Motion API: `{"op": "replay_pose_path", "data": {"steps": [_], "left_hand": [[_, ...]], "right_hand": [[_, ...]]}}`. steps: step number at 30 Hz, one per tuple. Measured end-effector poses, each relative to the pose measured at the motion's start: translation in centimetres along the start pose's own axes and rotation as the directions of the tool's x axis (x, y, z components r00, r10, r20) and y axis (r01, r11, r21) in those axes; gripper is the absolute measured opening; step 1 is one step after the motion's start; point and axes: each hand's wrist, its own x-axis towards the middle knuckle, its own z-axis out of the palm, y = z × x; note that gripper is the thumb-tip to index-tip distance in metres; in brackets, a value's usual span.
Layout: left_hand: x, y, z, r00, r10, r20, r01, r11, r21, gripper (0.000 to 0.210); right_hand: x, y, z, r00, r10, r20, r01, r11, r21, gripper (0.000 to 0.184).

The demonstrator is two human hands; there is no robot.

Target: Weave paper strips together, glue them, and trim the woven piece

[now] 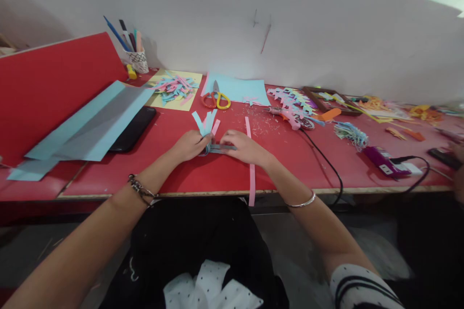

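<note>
My left hand [191,145] is closed around the base of a small bunch of blue and pink paper strips [207,125], whose loose ends fan out upward. From that base a blue paper strip [217,148] runs to the right along the red tabletop. Fingers of my right hand [243,147] are pinched on this strip's right end. Under my right wrist passes a long pink paper strip [253,181], its near end hanging over the table edge. Parts of the bunch's base are hidden by my left fingers.
Scissors [216,98] and blue sheets [242,88] lie behind my hands. Cut strips [176,88] are piled on yellow paper. A glue gun [290,117] trails a black cord at right, near a purple power socket [386,161]. A phone [135,128] lies partly under blue paper at left.
</note>
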Motion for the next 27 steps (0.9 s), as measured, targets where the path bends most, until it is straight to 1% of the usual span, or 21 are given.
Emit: {"op": "replay_pose_path", "data": {"steps": [3,6,8,10,15,19,22,24,27], "left_hand": [[0.0,0.0,0.0,1.000,-0.002,0.003,0.002,1.000,-0.019,0.046],[0.0,0.0,0.0,1.000,-0.010,0.004,0.010,1.000,-0.015,0.046],[0.0,0.1,0.0,1.000,-0.012,0.005,0.012,1.000,-0.009,0.046],[0.0,0.1,0.0,1.000,-0.009,0.004,0.009,1.000,-0.007,0.046],[-0.1,0.3,-0.1,1.000,-0.021,0.006,0.021,1.000,-0.012,0.047],[-0.1,0.4,-0.2,1.000,-0.012,-0.001,0.012,1.000,-0.002,0.046],[-0.1,0.2,-0.2,1.000,-0.003,-0.001,0.003,1.000,0.012,0.045],[0.0,0.1,-0.1,1.000,-0.004,-0.003,0.004,1.000,0.023,0.045],[0.0,0.0,0.0,1.000,-0.012,0.000,0.012,0.999,0.031,0.047]], "right_hand": [[-0.5,-0.1,-0.1,0.990,0.138,-0.039,-0.143,0.973,-0.179,0.014],[-0.8,-0.2,-0.2,0.975,0.219,-0.024,-0.219,0.948,-0.231,0.025],[-0.8,-0.2,-0.1,0.970,0.242,-0.017,-0.239,0.944,-0.225,0.031],[-0.6,-0.4,0.0,0.966,0.259,-0.025,-0.257,0.936,-0.242,0.034],[-0.2,-0.5,0.4,0.971,0.229,-0.068,-0.238,0.898,-0.371,0.027],[-0.1,-0.4,0.3,0.975,0.213,-0.064,-0.222,0.921,-0.321,0.013],[-0.1,-0.5,0.0,0.973,0.230,-0.029,-0.229,0.933,-0.279,0.014],[-0.1,-0.6,-0.2,0.964,0.267,-0.002,-0.259,0.933,-0.251,0.015],[0.2,-0.6,-0.2,0.947,0.322,0.000,-0.314,0.922,-0.228,0.014]]}}
